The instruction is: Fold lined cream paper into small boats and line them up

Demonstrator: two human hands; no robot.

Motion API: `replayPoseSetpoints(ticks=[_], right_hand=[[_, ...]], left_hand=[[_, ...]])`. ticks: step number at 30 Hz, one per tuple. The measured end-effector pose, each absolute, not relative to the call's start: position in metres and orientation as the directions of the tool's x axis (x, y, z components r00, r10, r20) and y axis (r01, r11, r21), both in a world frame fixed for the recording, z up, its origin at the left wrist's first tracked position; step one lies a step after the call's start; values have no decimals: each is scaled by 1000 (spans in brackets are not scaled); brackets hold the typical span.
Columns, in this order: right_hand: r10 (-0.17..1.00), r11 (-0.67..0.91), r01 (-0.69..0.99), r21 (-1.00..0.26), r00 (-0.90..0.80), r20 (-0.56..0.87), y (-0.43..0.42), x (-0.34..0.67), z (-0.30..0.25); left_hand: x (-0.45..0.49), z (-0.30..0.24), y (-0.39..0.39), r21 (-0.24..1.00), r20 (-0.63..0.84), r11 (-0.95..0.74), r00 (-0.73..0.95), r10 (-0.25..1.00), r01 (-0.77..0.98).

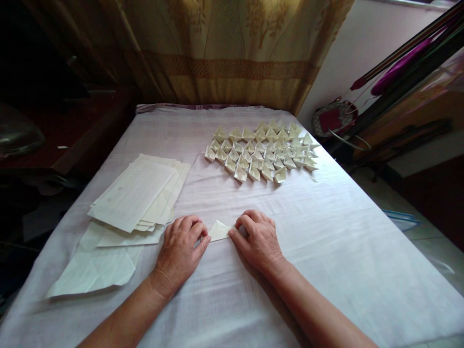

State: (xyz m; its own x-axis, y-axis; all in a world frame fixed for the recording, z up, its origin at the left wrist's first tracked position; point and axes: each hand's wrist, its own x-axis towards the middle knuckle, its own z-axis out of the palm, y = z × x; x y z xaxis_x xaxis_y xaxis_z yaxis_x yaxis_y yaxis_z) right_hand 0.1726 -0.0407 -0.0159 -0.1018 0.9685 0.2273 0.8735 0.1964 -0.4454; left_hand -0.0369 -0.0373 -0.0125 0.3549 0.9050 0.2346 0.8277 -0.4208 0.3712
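Observation:
A small folded piece of cream paper point(219, 230) lies on the white cloth between my two hands. My left hand point(180, 251) has its fingers curled, with the fingertips pressing the paper's left edge. My right hand point(258, 239) is also curled and pinches the paper's right corner against the cloth. Beyond the hands, several finished folded paper boats point(261, 152) sit packed in rows. A stack of flat cream sheets point(139, 193) lies to the left of my left hand.
The white cloth point(326, 241) covers a bed-like surface with a patterned curtain point(224, 53) behind it. A larger crumpled sheet point(92, 268) lies under the stack near the left edge. Dark wooden furniture point(54, 125) stands at left; poles and clutter point(398, 72) at right.

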Motion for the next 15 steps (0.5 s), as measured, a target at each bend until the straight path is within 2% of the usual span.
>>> replayPoseSetpoints(ticks=[6, 12, 15], right_hand=[[968, 203, 843, -498, -96, 234, -40, 181, -20], [967, 205, 833, -515, -91, 238, -40, 180, -21], [964, 217, 824, -524, -98, 246, -40, 181, -21]], left_hand=[[-32, -6, -36, 330, 188, -389, 343, 920, 860], [-11, 4, -32, 148, 105, -338, 325, 940, 929], [-11, 4, -32, 153, 100, -329, 317, 943, 932]])
